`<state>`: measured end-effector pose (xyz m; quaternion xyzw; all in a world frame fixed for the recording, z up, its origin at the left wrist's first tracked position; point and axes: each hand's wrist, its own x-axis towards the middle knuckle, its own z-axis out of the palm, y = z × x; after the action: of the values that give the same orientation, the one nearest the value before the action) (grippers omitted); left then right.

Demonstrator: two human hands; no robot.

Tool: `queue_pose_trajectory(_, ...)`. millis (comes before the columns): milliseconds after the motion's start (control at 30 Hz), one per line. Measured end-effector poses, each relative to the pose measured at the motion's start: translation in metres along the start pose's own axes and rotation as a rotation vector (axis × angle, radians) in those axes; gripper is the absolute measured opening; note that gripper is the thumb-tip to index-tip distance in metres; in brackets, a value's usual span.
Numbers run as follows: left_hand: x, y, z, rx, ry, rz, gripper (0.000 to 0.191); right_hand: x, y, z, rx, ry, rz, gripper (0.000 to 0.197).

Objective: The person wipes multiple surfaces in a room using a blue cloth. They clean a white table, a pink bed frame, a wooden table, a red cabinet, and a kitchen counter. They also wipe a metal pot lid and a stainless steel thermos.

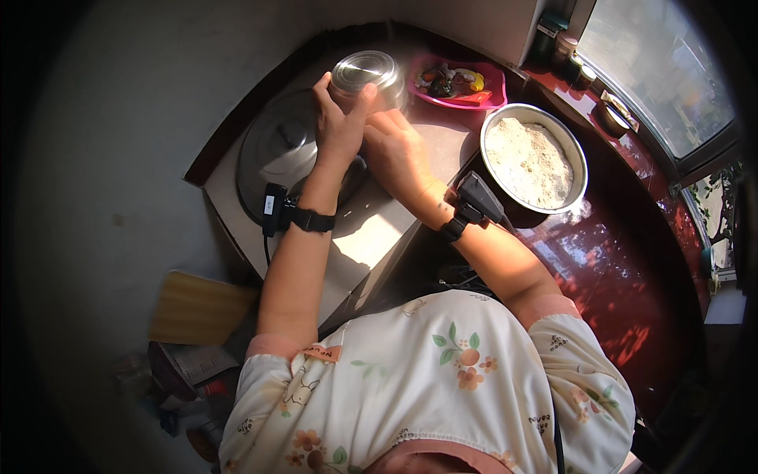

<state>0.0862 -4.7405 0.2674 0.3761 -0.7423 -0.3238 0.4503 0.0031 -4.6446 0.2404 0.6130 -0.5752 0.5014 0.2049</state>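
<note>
A round container with a shiny metal lid (366, 68) is held up over the back of the counter. My left hand (342, 121) grips it from the left and front, thumb and fingers spread around its side. My right hand (397, 145) is just below and to the right, fingers curled at the container's lower part; motion blur hides whether it grips it. Behind my left forearm lies a large round metal lid (278, 139) with a dark knob. To the right stands a metal bowl (583, 172) of pale, floury powder (527, 163).
A pink plastic basket (503, 89) of small items stands behind the bowl. Several jars (564, 47) and a small bowl (614, 118) line the windowsill at right. A red glossy counter (610, 260) extends rightward. A yellowish board (198, 308) is low at left.
</note>
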Motion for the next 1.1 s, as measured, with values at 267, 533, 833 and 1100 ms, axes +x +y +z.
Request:
queue_pose_trajectory(267, -0.096, -0.009, -0.034, -0.378, -0.092, -0.574, 0.058, 0.008, -0.019, -0.052, 0.372, -0.138, 0.337, 0.033)
queue_pose_trajectory(533, -0.141, -0.025, -0.061, -1.439, -0.135, -0.728, 0.040, 0.032, -0.052, -0.076, 0.668, -0.524, 0.220, 0.057)
queue_pose_trajectory(833, -0.016, -0.014, -0.011, -0.134, 0.094, 0.287, 0.047, 0.117, 0.047, -0.002, 0.325, -0.185, 0.063, 0.055)
queue_pose_trajectory(1100, 0.039, -0.064, 0.017, -0.532, 0.056, -0.107, 0.042, 0.094, 0.048, 0.025, 0.127, -0.225, -0.043, 0.042)
